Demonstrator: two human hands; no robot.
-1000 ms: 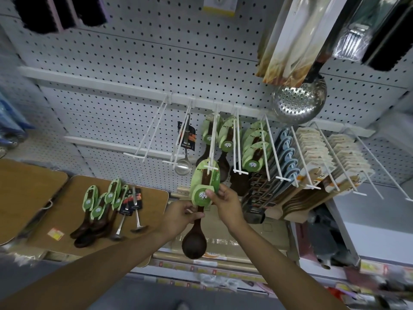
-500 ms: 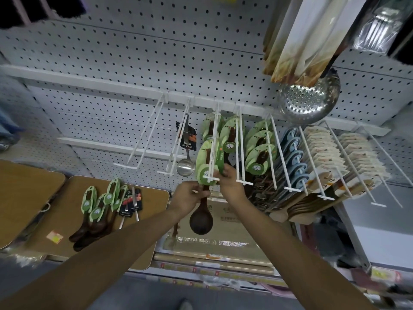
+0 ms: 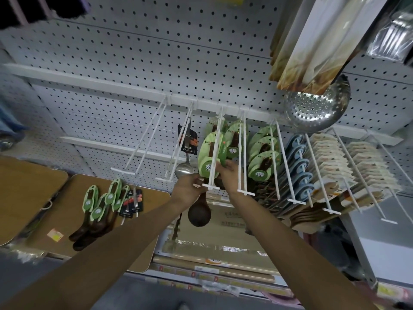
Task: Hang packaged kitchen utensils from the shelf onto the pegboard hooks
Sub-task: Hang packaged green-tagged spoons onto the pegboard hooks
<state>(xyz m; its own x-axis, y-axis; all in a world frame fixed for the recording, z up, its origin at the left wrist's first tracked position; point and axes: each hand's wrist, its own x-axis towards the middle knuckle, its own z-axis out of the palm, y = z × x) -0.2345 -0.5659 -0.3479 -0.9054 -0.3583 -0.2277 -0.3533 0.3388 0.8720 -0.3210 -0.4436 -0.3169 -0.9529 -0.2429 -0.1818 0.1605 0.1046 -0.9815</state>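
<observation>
- Wooden ladle (image 3: 199,213) with a green card sleeve (image 3: 210,159) sits threaded on a white pegboard hook (image 3: 214,153), card partway up the prongs, dark bowl dangling below the hook's front crossbar.
- Left hand (image 3: 187,189) curled round the ladle's handle just under the card, left of the hook tip; fingers wrapped, looks like a proper grip.
- Right hand (image 3: 230,173) pinching the card's right edge between thumb and fingers, right beside the hook.
- Behind the held card on the same hook: one more green-carded ladle (image 3: 213,127), closer to the pegboard (image 3: 134,52).
- Next hook to the right carries another green card (image 3: 233,142), and the one after that a stack of three (image 3: 263,153).
- Further right of the hook: blue-carded utensils (image 3: 298,166), then two rows of beige-packaged ones (image 3: 330,162).
- Left of the hook: a steel ladle on a black card (image 3: 187,151) hanging alone, then a bare double-prong hook (image 3: 143,148).
- Down-left of the hook, on a wooden shelf board (image 3: 67,198): a little pile of green-carded wooden ladles (image 3: 100,206) plus a couple of black-carded pieces (image 3: 131,202), lying flat.
- Up-right of the hook: a perforated steel skimmer (image 3: 317,106) hanging under some tall packaged stuff (image 3: 317,41).
- Below the hook, flat boxed goods (image 3: 223,238) stacked on the lower shelf.
</observation>
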